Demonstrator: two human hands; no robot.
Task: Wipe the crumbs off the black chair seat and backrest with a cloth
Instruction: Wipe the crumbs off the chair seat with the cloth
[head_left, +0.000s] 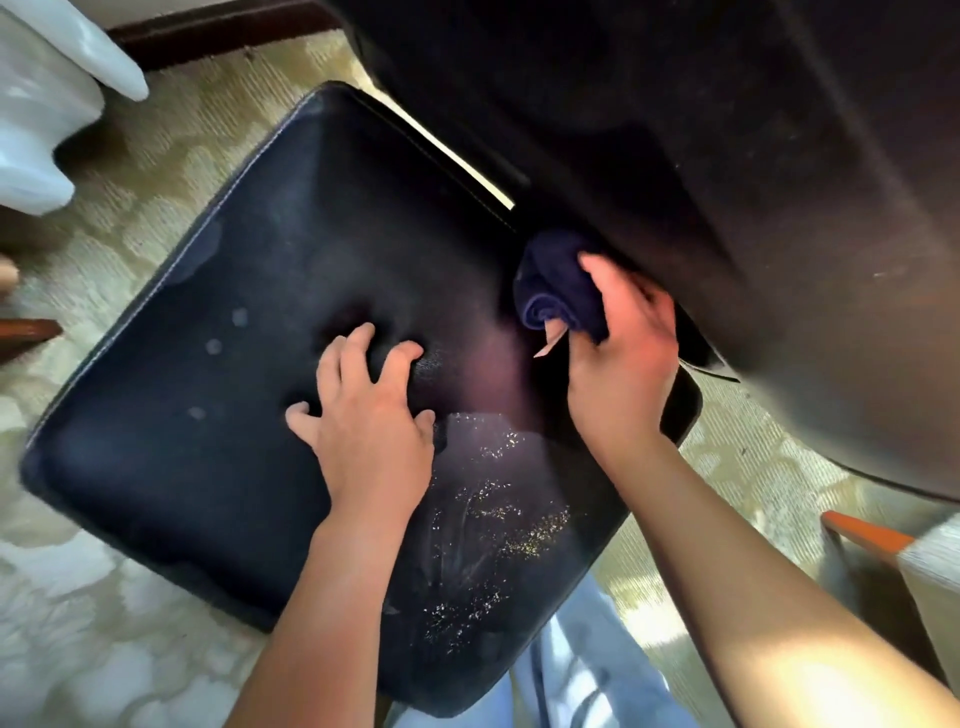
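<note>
1. Carpeted floor; black chair seat fills the view, backrest top right.
2. Cloth, rolled, sits at the seat-backrest join; right hand fingers clamped on it.
3. Left hand fingers apart, pressing the seat.
4. Crumbs near the front edge: risk is sweeping them onto the carpet.
5. Backrest is blurred, so crumbs there are unreadable.
</note>
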